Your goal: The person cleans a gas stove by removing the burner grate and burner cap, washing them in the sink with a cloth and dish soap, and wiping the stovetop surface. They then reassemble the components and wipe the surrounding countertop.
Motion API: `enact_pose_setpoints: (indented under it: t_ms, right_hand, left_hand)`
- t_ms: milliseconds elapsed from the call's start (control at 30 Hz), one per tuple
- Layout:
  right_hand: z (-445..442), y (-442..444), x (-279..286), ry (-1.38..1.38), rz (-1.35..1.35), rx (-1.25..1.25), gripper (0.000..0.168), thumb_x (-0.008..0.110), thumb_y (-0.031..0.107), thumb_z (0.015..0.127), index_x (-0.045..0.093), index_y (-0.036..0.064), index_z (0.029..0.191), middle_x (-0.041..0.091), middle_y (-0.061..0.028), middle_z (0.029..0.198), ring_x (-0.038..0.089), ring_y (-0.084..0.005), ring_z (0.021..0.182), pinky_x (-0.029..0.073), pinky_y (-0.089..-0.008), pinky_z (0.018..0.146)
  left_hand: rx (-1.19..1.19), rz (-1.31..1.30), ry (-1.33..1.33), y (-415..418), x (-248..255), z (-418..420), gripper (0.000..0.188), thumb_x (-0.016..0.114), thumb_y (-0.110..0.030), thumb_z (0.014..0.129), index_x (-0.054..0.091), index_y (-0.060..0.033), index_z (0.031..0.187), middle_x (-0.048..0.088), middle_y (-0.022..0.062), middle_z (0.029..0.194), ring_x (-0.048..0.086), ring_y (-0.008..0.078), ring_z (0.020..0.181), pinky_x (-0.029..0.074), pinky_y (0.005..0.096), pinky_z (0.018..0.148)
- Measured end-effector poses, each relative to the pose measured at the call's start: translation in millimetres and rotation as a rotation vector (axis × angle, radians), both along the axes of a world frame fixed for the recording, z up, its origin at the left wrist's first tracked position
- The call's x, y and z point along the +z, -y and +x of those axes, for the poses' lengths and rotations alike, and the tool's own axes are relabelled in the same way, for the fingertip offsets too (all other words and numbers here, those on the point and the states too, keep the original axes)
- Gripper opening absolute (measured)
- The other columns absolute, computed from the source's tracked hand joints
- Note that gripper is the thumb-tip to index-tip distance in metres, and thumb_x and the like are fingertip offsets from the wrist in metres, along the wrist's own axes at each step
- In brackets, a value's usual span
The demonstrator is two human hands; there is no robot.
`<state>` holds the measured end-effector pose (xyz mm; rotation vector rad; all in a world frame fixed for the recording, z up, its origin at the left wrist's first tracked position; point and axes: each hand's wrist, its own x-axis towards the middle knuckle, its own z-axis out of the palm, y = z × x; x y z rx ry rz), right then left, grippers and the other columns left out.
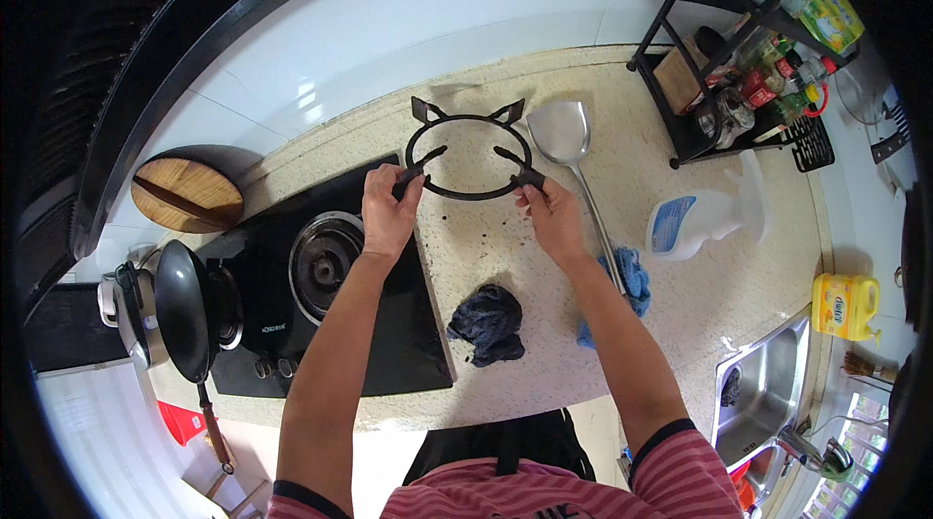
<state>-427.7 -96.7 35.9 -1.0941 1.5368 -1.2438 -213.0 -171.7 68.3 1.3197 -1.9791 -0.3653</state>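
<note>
A round black pan support (467, 196) from the gas stove is held over the counter. My left hand (390, 216) pinches one of its prongs, and my right hand (552, 221) grips another on the opposite side. Two more prongs point away from me at its far rim. Left of it lies the black glass gas stove (393, 344), whose near burner (324, 267) is bare. A crumpled dark cloth (488, 326) rests on the counter below my hands. Beyond my right hand is a metal wok spatula (561, 131), its handle lying across a blue cloth (633, 278).
A wok (182, 311) sits on the other burner, near a wooden lid (188, 194). To the right are a white spray bottle (703, 220), a black rack (689, 125) of bottles, a yellow jug (845, 306) and a steel sink (762, 380). Dark crumbs dot the counter (455, 249).
</note>
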Motion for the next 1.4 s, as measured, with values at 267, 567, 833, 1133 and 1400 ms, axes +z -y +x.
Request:
enact_pose_setpoints:
  t_ms: [267, 567, 833, 1133, 1400]
  right_hand:
    - [22.5, -21.2, 41.8, 0.323, -0.134, -0.030, 0.016, 0.046, 0.007, 0.088, 0.059, -0.003, 0.091, 0.061, -0.0031, 0.076, 0.052, -0.0079, 0.064, 0.043, -0.0224, 0.060]
    - [56.6, -92.1, 94.7, 0.357, -0.150, -0.014, 0.016, 0.048, 0.007, 0.088, 0.060, -0.002, 0.091, 0.062, -0.0051, 0.077, 0.054, -0.0082, 0.066, 0.045, -0.0219, 0.063]
    - [67.1, -157.0, 43.7, -0.660, -0.024, 0.271, 0.059, 0.065, 0.023, 0.075, 0.040, 0.007, 0.126, 0.045, -0.0151, 0.121, 0.042, -0.0281, 0.114, 0.038, -0.0356, 0.091]
    - [110.5, -182.9, -35.4, -1.183, -0.059, 0.238, 0.046, 0.066, 0.017, 0.069, 0.051, 0.023, 0.112, 0.039, -0.0080, 0.121, 0.042, -0.0337, 0.104, 0.043, -0.0402, 0.085]
    - [38.3, -286.1, -12.8, 0.262, -0.089, -0.393, 0.038, 0.058, 0.007, 0.076, 0.049, 0.003, 0.113, 0.057, -0.0050, 0.096, 0.054, -0.0117, 0.082, 0.045, -0.0246, 0.076]
  left_hand:
    - [-0.027, -0.044, -0.106, -14.2, 72.2, 7.7, 0.017, 0.065, -0.010, 0.072, 0.054, 0.0019, 0.075, 0.055, 0.0131, 0.077, 0.051, 0.0279, 0.074, 0.043, 0.0337, 0.067]
    - [-0.175, -0.151, 0.011, -90.6, 130.4, 44.1, 0.019, 0.051, -0.016, 0.086, 0.058, 0.0018, 0.086, 0.055, 0.0148, 0.084, 0.052, 0.0296, 0.079, 0.041, 0.0321, 0.074]
    - [-0.069, -0.103, -0.024, -139.6, 146.3, 86.4, 0.026, 0.048, -0.019, 0.086, 0.060, -0.0007, 0.072, 0.054, 0.0144, 0.070, 0.052, 0.0310, 0.072, 0.041, 0.0381, 0.067]
    - [-0.105, -0.028, 0.072, -157.5, 167.2, 92.1, 0.030, 0.047, -0.024, 0.087, 0.061, -0.0010, 0.072, 0.055, 0.0190, 0.074, 0.055, 0.0332, 0.070, 0.043, 0.0392, 0.066]
    - [-0.335, 0.063, -0.032, -201.4, 192.9, -8.0, 0.036, 0.046, -0.027, 0.088, 0.056, 0.0046, 0.074, 0.057, 0.0173, 0.067, 0.056, 0.0274, 0.063, 0.043, 0.0367, 0.063]
